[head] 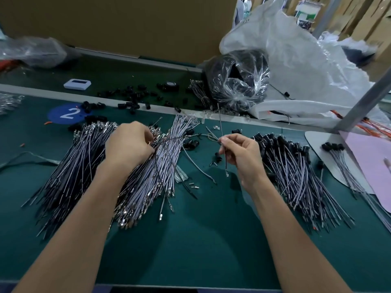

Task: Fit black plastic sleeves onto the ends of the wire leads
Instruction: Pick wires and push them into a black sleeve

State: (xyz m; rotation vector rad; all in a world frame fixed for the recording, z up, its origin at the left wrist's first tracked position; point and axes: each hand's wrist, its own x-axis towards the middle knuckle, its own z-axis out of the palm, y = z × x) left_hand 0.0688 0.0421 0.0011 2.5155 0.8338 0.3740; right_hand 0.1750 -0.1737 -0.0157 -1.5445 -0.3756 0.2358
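Wire leads [146, 176] lay in heaps across the green desk [201, 240]. A dark heap [63, 178] was at the left with a grey heap touching it on its right, and well apart on the far right was a fan of sleeved leads [292, 166], their black caps pointing away from me.

My left grip [127, 142] rested on top of the grey heap. Its fingers were curled down and pinched in among the metal terminal ends, though I could not tell which single lead it had.

My right grip [241, 153] hovered above the desk between the grey heap and the sleeved leads. Thumb and forefinger were closed on a thin dark lead [220, 123], which stood nearly upright through the pinch with its lower end hanging free below the palm.

Loose black sleeves [131, 104] were scattered along the far edge of the desk, near a blue disc [63, 113] marked 2. Behind them sat a small white device [77, 83] and a clear bag [239, 81] stuffed with black parts. A pink sheet [374, 166] lay at the right edge.
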